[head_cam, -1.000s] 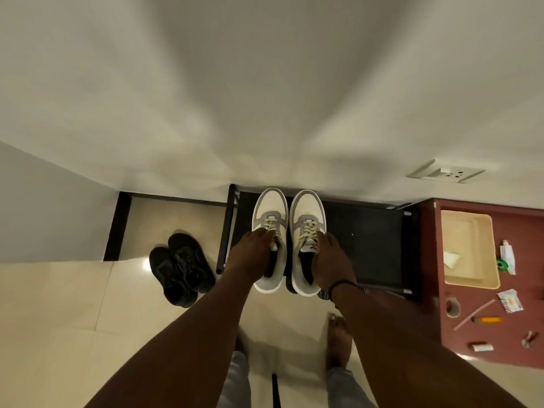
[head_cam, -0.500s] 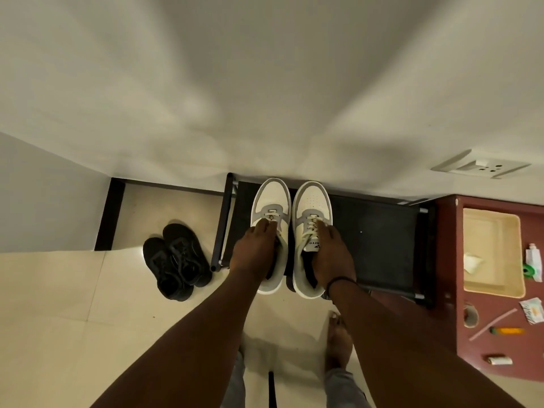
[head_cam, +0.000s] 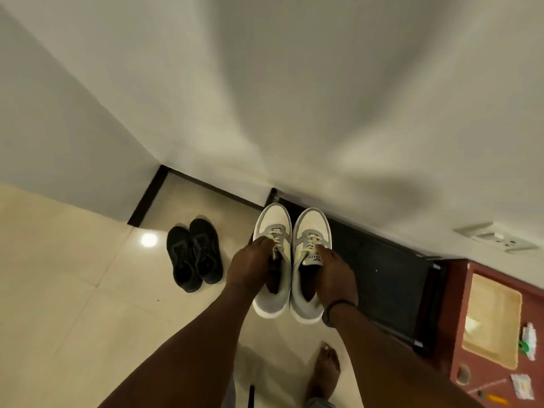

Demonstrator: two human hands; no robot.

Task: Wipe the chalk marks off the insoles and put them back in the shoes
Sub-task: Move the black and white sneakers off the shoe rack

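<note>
Shoes, both in your hands: left hand (head_cam: 253,269) grips the left shoe (head_cam: 272,254) at its collar, fingers curled over the laces and tongue; right hand (head_cam: 334,278) grips the right shoe (head_cam: 309,260) the same way, thumb by the tongue label. The 2 shoes sit side by side, nearly touching, toes pointing away from you toward the wall. Can't tell if they rest on the black rack (head_cam: 382,278) beyond your right hand or hang just over its edge. Insoles not visible; shoe openings look dark, hands cover most of them. Black shoes (head_cam: 194,254) lie on the floor to the left of your left hand. Red table (head_cam: 453,319) w/ a cream tray (head_cam: 491,319) stands to the right of your right hand. Black band on your right wrist.
</note>
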